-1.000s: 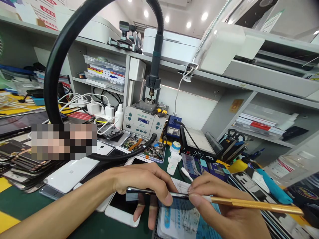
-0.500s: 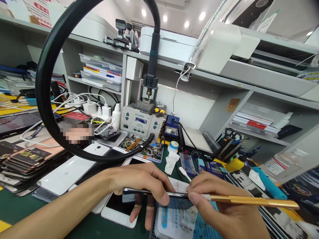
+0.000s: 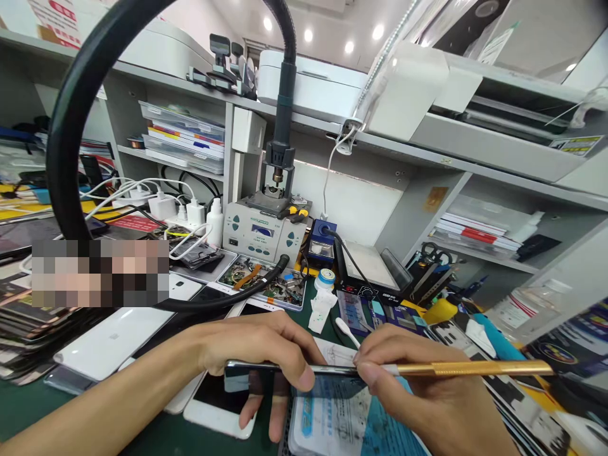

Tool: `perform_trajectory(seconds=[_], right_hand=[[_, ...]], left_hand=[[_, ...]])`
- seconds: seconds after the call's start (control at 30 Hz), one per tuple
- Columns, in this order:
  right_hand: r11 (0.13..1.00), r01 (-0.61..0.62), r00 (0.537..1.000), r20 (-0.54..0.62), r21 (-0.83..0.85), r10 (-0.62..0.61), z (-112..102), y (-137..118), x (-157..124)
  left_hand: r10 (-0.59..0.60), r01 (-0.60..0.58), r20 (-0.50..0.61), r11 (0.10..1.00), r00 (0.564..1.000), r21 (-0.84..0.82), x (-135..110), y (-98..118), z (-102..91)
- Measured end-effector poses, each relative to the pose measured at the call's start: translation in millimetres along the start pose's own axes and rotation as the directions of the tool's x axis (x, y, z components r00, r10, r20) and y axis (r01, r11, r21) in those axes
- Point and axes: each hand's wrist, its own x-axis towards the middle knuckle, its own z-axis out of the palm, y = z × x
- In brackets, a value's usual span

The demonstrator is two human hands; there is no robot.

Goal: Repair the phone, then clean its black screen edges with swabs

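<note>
My left hand [image 3: 266,348] is closed round a dark glossy phone [image 3: 236,375], held nearly edge-on, with the thumb and fingers on its near and far sides. My right hand [image 3: 418,386] pinches a slim tool with a gold handle [image 3: 475,368] against the phone's right end. The tool's tip is hidden by the fingertips, so its kind is unclear. A white cotton swab [image 3: 346,330] sticks out beyond the right fingers; whether they grip it, I cannot tell. Under the hands are a white-and-blue printed box [image 3: 327,421] and a white phone [image 3: 218,415] lying on the green mat.
A thick black hose [image 3: 69,126] loops across the left, from a hot-air station [image 3: 256,229] at the back. Stacked phone parts [image 3: 21,342] and a white phone back [image 3: 107,332] lie left. Toward the right stand a tool holder [image 3: 430,272] and a clear bottle [image 3: 522,310].
The view has shifted slightly, so the whole scene sits a little further left. Both hands keep their hold on the phone and the gold-handled tool, and the tool's outer end is tilted slightly higher.
</note>
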Motion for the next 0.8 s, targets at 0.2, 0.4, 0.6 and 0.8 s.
perform_trajectory(seconds=[0.2, 0.4, 0.6, 0.8], right_hand=[[1.000, 0.010, 1.000, 0.004, -0.002, -0.010, -1.8, -0.1, 0.7], [0.999, -0.023, 1.000, -0.012, -0.024, 0.023, -3.2, 0.9, 0.0], [0.997, 0.032, 0.999, -0.022, 0.070, -0.031, 11.4, -1.0, 0.4], [0.998, 0.035, 0.999, -0.008, 0.059, -0.034, 19.3, -3.8, 3.2]], left_hand=[[0.026, -0.026, 0.024, 1.000, 0.999, -0.004, -0.2, 0.2, 0.8], [0.011, -0.010, 0.021, 1.000, 1.000, -0.019, -0.5, -0.4, 0.1], [0.011, -0.011, -0.001, 1.000, 1.000, 0.011, -1.6, 2.4, 1.4], [0.017, -0.017, -0.012, 1.000, 1.000, 0.005, -4.4, 4.5, 4.0]])
